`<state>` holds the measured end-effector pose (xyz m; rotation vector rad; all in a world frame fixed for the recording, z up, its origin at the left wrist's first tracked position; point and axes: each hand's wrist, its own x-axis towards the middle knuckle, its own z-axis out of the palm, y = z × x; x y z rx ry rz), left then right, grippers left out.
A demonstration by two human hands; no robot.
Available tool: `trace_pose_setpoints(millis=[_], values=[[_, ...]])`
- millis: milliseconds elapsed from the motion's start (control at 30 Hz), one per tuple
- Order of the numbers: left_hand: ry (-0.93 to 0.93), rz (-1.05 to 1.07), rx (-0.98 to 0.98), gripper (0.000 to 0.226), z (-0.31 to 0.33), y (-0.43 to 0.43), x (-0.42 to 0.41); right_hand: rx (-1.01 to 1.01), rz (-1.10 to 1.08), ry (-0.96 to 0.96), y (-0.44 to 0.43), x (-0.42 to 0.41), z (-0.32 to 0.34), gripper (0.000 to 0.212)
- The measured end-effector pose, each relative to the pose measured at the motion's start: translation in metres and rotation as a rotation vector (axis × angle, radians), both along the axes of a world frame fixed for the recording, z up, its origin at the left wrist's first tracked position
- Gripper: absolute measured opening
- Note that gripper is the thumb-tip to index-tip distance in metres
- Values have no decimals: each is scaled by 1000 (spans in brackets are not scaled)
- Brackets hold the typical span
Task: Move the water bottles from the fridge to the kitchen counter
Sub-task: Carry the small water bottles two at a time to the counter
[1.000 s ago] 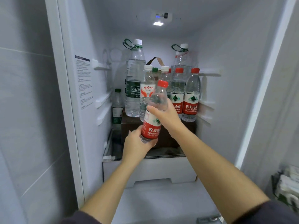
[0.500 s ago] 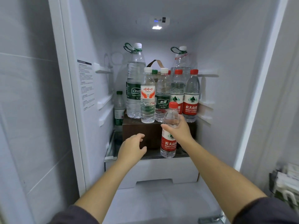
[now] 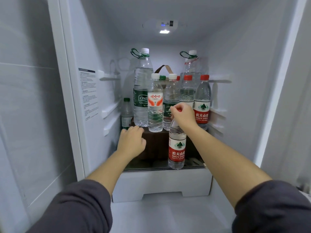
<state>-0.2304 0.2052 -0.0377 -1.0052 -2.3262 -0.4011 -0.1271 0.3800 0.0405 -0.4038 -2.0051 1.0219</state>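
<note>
Your right hand (image 3: 182,115) curls round the top of the ribbed, clear-plastic red-labelled bottle (image 3: 176,145) beneath it; your left hand (image 3: 131,142) is loosely curled, empty.

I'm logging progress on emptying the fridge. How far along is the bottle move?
Done: nothing visible; the counter is out of view. In hand: the right hand grips the top of a red-label bottle, upright at the front of the glass shelf; the left hand holds nothing, beside the brown box. Left: the bottles on the box, plus a small green-capped bottle at its left.
</note>
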Motion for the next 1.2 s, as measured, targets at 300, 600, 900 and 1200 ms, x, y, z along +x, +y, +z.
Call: trace_pose_setpoints(millis=[300, 600, 900, 1200], values=[[197, 423, -455, 39, 80, 27, -98, 41, -65, 103, 6, -15, -16, 41], [157, 488, -588, 51, 99, 64, -173, 82, -55, 195, 16, -19, -24, 43], [70, 468, -566, 51, 112, 70, -176, 86, -35, 229, 20, -23, -28, 40], [-204, 403, -552, 57, 136, 53, -142, 88, -47, 218, 16, -22, -26, 41]])
